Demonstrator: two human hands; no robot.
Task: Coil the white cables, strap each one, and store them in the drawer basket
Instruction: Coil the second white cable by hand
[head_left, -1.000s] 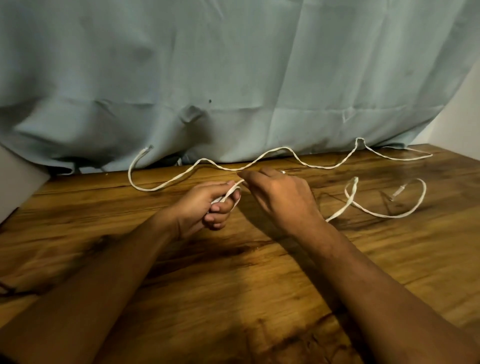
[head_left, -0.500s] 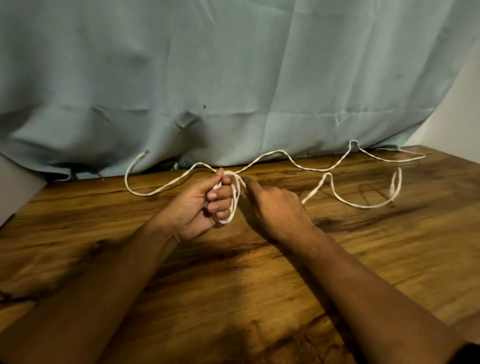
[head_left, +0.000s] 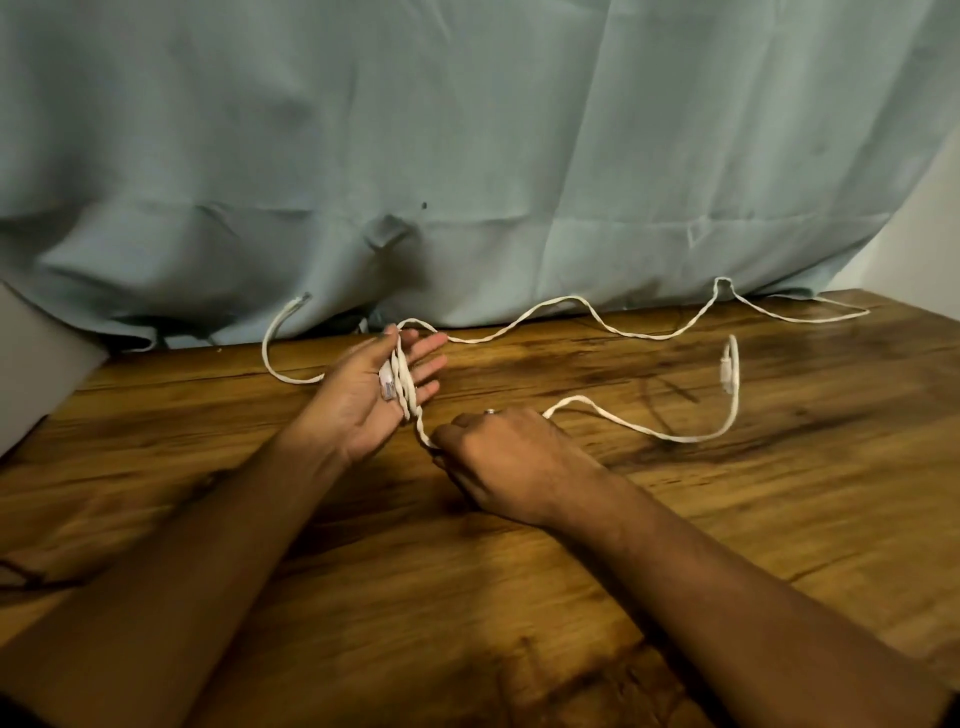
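Head view: a white cable (head_left: 597, 325) is wound in loops around the spread fingers of the left hand (head_left: 374, 395). The right hand (head_left: 498, 457), just below the left hand, is closed on the strand; the slack trails rightward across the table (head_left: 779, 493).

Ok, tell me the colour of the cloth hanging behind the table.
Pale blue-green cloth, plain; head view.

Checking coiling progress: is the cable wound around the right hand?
No, the white cable is looped over the open left hand, while the right hand pinches the strand below it.
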